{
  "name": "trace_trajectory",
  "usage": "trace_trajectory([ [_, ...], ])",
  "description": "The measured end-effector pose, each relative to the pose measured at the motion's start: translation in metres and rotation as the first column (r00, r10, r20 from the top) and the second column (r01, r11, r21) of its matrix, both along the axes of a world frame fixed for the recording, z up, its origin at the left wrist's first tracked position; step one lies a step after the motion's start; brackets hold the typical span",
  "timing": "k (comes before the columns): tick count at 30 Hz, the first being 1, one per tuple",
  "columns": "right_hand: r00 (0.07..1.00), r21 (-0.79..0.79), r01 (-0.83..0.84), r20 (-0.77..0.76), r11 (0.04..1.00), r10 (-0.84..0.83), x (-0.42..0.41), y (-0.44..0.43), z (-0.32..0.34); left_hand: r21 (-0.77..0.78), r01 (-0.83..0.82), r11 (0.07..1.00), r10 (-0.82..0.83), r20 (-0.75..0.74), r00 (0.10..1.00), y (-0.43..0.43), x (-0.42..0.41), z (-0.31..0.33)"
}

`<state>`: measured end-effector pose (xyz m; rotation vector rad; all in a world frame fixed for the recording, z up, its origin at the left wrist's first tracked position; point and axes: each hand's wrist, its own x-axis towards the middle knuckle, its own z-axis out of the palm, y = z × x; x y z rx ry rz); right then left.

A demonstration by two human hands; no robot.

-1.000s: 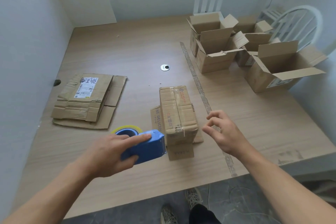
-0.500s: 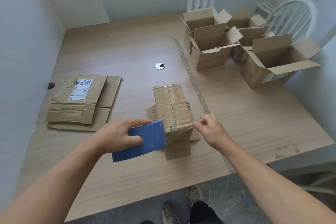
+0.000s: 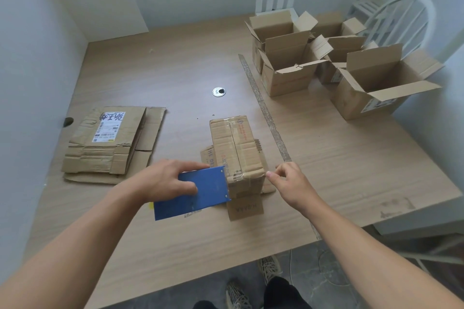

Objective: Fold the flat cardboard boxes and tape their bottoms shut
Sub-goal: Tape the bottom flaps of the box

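Note:
A folded cardboard box (image 3: 234, 148) stands bottom-up near the table's front edge, a strip of clear tape running along its seam. My left hand (image 3: 165, 179) grips a blue tape dispenser (image 3: 198, 192) whose front end meets the box's near left corner. My right hand (image 3: 291, 183) has curled fingers, and its fingertips touch the box's near right corner. The box's lower flaps splay out on the table beneath it.
A stack of flat cardboard boxes (image 3: 110, 143) lies at the left. Several assembled open boxes (image 3: 288, 68) crowd the far right, one larger box (image 3: 376, 85) nearest. A tape strip (image 3: 266, 110) runs along the wooden table (image 3: 155, 73). White chairs stand behind.
The dispenser turned so its flat blue side faces up and closed in on the box's near left corner. My right hand moved in from the side to the box's near right corner.

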<state>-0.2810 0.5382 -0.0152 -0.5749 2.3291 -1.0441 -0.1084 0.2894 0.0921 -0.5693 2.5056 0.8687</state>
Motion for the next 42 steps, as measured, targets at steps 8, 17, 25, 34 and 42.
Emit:
trace_trajectory([
  [8, 0.997, -0.128, -0.006, -0.071, 0.992, -0.003, 0.0, 0.001, 0.012, 0.025, 0.002, 1.0, -0.002, 0.0, 1.0, -0.002, -0.002, 0.008],
  [17, 0.998, -0.413, 0.049, -0.014, 0.909, -0.059, 0.001, 0.002, 0.006, 0.054, 0.008, 0.999, -0.006, -0.05, 0.999, -0.003, 0.013, 0.004],
  [25, 0.999, -0.279, 0.04, -0.003, 0.959, -0.043, -0.002, -0.005, 0.001, 0.047, -0.032, 0.998, 0.033, -0.011, 0.999, -0.007, 0.007, 0.005],
  [34, 0.991, -0.314, 0.117, 0.096, 0.942, -0.091, 0.0, -0.002, 0.0, 0.071, -0.024, 0.997, 0.024, 0.003, 1.0, -0.003, -0.001, 0.005],
  [42, 0.973, -0.366, 0.181, 0.205, 0.913, -0.11, 0.002, -0.002, -0.003, 0.097, -0.045, 0.994, 0.042, 0.028, 0.999, 0.001, 0.001, -0.002],
])
